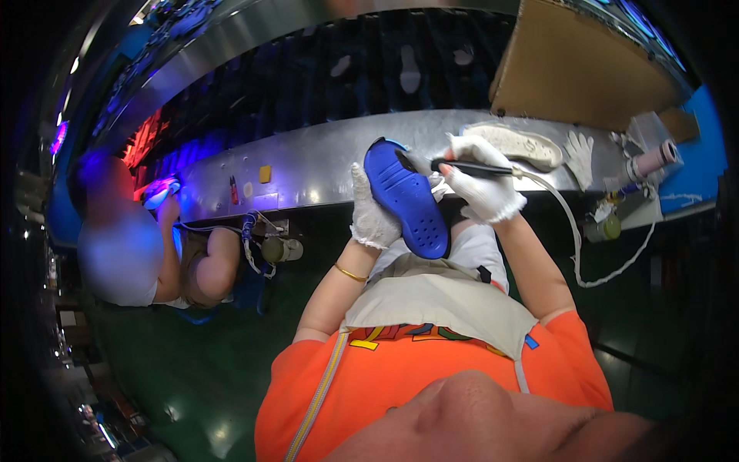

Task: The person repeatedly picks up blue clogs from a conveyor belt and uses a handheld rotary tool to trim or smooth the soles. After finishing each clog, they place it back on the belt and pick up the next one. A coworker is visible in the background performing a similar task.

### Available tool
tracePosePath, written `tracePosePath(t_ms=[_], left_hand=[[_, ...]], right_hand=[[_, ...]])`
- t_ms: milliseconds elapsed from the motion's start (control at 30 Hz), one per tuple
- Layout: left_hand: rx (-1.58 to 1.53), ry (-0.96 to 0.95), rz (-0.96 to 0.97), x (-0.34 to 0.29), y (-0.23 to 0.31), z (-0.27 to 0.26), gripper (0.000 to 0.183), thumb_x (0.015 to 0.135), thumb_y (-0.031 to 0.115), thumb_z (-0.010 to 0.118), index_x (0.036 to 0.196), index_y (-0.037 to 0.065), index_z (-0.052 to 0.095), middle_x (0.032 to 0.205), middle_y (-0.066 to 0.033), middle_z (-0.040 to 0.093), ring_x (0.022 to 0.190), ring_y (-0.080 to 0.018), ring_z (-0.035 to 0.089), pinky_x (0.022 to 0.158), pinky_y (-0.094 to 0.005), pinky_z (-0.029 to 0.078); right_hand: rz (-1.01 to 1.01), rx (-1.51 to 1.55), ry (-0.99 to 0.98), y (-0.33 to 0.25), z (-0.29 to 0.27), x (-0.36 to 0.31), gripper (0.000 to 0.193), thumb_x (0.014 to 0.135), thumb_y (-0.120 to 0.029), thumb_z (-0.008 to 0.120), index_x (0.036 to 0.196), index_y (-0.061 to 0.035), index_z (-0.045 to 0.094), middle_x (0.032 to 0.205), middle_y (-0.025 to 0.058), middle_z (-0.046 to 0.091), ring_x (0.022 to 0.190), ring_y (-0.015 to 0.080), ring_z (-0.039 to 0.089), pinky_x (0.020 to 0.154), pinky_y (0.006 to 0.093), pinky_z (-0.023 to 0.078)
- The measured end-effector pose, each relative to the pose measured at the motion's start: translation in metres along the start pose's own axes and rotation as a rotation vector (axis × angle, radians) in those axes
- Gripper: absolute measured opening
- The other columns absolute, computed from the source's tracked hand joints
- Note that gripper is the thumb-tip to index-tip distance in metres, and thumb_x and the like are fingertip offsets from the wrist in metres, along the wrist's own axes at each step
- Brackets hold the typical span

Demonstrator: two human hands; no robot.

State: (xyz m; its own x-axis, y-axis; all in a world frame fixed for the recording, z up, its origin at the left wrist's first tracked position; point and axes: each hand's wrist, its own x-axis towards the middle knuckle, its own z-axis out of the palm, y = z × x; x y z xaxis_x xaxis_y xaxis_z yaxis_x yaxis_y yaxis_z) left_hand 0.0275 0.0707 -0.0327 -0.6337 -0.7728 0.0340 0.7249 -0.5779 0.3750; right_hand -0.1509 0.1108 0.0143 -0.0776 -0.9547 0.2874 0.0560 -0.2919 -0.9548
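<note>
My left hand (374, 214), in a white knit glove, grips a blue clog-like shoe (409, 202) along its left side. The shoe stands tilted over my lap, with small holes showing at its lower end. A black-handled brush (485, 168) is in my gloved right hand (486, 192), its fingers closed round the handle. The brush's pale tip meets the dark opening near the shoe's upper end. From the back of the handle, a white hose (571, 223) loops down to the right.
A metal bench (323, 158) runs in front, carrying a cream sole (517, 146), a loose white glove (579, 160) and a yellow block (265, 174). Behind it, a dark conveyor (369, 77) bears several pieces. Cardboard (585, 69) stands at right; a co-worker (127, 254) sits at left.
</note>
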Motion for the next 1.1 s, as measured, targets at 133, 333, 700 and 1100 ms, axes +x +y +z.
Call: tracePosePath(t_ms=[133, 333, 700, 1100], left_hand=[[0.033, 0.160, 0.058, 0.001, -0.019, 0.001, 0.078, 0.085, 0.074, 0.030, 0.133, 0.013, 0.042, 0.128, -0.0101, 0.050, 0.115, -0.0278, 0.051, 0.102, -0.0428, 0.040], [0.108, 0.308, 0.030, 0.013, -0.038, -0.014, 0.081, 0.085, 0.075, 0.028, 0.130, 0.009, 0.045, 0.126, -0.0089, 0.052, 0.114, -0.0246, 0.051, 0.103, -0.0388, 0.039], [0.309, 0.315, -0.059, 0.004, -0.024, 0.006, 0.085, 0.081, 0.078, 0.034, 0.131, 0.010, 0.044, 0.121, -0.0133, 0.056, 0.108, -0.0272, 0.056, 0.097, -0.0406, 0.045], [0.220, 0.272, -0.251, 0.003, -0.021, -0.002, 0.074, 0.089, 0.069, 0.031, 0.123, 0.007, 0.053, 0.111, -0.0131, 0.061, 0.101, -0.0254, 0.060, 0.092, -0.0390, 0.048]], right_hand=[[0.015, 0.019, 0.044, 0.007, 0.010, -0.006, 0.017, 0.079, -0.003, 0.068, 0.093, -0.0018, 0.058, 0.087, 0.0054, 0.064, 0.077, 0.0093, 0.061, 0.071, 0.0247, 0.050], [-0.232, -0.250, 0.110, 0.023, 0.022, -0.023, 0.021, 0.075, -0.002, 0.069, 0.094, -0.0036, 0.061, 0.091, 0.0079, 0.063, 0.083, 0.0143, 0.063, 0.076, 0.0255, 0.051], [-0.250, -0.324, -0.050, 0.009, 0.009, -0.047, 0.018, 0.075, 0.005, 0.066, 0.091, -0.0012, 0.059, 0.092, 0.0074, 0.063, 0.080, 0.0091, 0.059, 0.074, 0.0246, 0.050], [-0.105, -0.236, -0.116, 0.006, -0.008, -0.073, 0.016, 0.073, 0.002, 0.069, 0.084, -0.0044, 0.059, 0.084, 0.0038, 0.061, 0.076, 0.0102, 0.058, 0.068, 0.0259, 0.048]])
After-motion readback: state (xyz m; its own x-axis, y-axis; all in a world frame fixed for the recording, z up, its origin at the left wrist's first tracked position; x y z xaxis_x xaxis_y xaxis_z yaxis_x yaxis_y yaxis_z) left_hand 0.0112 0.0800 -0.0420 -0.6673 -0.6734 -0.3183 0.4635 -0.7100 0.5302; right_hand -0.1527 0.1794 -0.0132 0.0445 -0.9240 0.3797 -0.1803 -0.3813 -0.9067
